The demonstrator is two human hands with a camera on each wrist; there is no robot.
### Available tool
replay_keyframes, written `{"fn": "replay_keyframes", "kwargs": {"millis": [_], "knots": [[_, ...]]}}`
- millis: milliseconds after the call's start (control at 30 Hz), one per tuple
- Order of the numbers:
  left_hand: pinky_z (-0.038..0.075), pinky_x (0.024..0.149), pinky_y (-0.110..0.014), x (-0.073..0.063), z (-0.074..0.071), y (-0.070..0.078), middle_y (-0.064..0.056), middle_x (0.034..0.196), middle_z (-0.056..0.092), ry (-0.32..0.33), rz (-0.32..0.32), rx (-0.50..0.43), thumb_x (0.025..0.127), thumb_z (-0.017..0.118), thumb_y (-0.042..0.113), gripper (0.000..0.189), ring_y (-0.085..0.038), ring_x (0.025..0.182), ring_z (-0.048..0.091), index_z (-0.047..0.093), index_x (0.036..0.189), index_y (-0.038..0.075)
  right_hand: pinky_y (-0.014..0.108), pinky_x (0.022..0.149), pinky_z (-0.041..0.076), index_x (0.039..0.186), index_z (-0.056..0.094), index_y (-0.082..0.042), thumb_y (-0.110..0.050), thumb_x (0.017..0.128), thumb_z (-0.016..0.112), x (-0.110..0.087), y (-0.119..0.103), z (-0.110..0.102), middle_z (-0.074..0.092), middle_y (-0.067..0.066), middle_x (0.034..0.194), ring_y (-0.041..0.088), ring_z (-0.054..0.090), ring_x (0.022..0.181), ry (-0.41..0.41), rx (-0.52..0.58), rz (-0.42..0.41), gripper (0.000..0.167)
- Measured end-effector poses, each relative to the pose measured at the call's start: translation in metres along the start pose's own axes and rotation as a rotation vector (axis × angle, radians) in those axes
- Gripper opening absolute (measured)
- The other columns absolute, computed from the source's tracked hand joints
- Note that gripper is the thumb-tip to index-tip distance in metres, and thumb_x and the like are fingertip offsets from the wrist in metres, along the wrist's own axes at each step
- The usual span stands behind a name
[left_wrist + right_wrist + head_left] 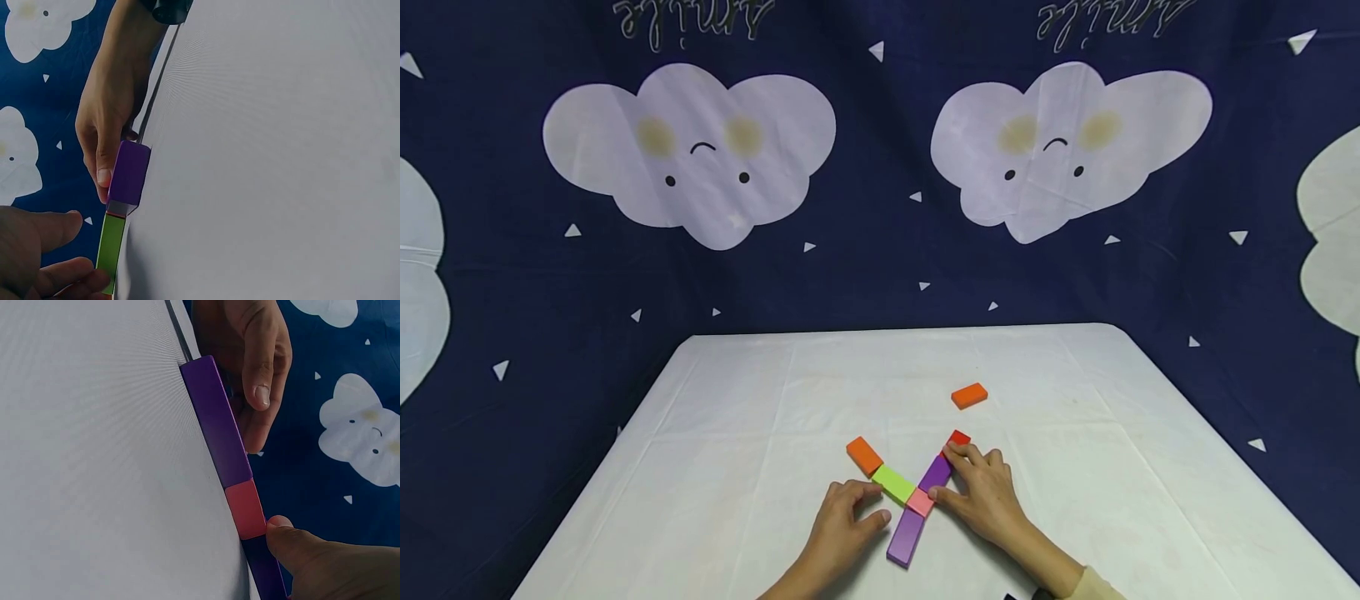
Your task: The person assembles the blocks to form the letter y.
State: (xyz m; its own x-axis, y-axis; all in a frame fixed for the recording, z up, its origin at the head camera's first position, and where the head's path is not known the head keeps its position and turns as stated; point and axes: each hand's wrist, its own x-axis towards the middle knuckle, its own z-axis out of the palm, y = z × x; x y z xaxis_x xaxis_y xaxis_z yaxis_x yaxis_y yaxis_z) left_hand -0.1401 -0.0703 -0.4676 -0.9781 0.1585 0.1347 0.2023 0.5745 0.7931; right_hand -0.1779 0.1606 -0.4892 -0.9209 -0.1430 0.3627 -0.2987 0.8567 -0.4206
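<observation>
Small coloured blocks lie end to end on the white table in a branching shape. A lilac block (906,537) forms the near stem, and a pink block (921,502) sits at the junction. To the upper left run a lime green block (893,484) and an orange block (864,456); to the upper right, a purple block (936,473) and a red block (957,439). My left hand (842,527) has its fingertips against the green block's left side, thumb apart. My right hand (987,492) touches the red block with a fingertip, its thumb beside the pink block.
Another orange block (970,396) lies alone farther back on the table (760,400). Behind the table hangs a dark blue cloth (880,275) printed with clouds and small triangles. A dark object pokes in at the bottom edge by the right wrist.
</observation>
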Motion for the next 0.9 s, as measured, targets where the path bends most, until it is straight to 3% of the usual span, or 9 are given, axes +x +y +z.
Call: {"fn": "replay_keyframes", "kwargs": {"millis": [567,767,900], "knots": [[0.038,0.074,-0.022,0.001,-0.005,0.001,-0.003,0.100,0.066,0.028,0.015,-0.005,0.078,0.073,0.026,0.034,-0.013,0.088,0.045,0.067,0.106,0.008,0.030,0.071,0.027,0.123,0.064,-0.010,-0.049,0.068,0.076,-0.001,0.001,0.002,0.062,-0.001,0.120,0.015,0.036,0.080,0.015,-0.005,-0.013,0.069],[0.036,0.069,-0.020,0.011,-0.014,0.001,-0.006,0.099,0.064,0.039,0.006,-0.035,0.080,0.072,0.025,0.032,-0.017,0.091,0.047,0.067,0.107,0.009,0.030,0.072,0.027,0.123,0.063,-0.009,-0.049,0.068,0.076,0.000,0.001,0.000,0.061,0.000,0.121,0.015,0.035,0.080,0.007,0.003,-0.015,0.069],[0.035,0.069,-0.021,0.025,-0.017,0.003,-0.005,0.096,0.066,0.052,0.037,-0.034,0.081,0.071,0.024,0.029,-0.019,0.091,0.049,0.068,0.106,0.009,0.030,0.071,0.027,0.123,0.063,-0.009,-0.049,0.068,0.075,0.000,0.000,0.001,0.061,0.000,0.120,0.015,0.035,0.080,0.012,-0.001,-0.018,0.069]]}}
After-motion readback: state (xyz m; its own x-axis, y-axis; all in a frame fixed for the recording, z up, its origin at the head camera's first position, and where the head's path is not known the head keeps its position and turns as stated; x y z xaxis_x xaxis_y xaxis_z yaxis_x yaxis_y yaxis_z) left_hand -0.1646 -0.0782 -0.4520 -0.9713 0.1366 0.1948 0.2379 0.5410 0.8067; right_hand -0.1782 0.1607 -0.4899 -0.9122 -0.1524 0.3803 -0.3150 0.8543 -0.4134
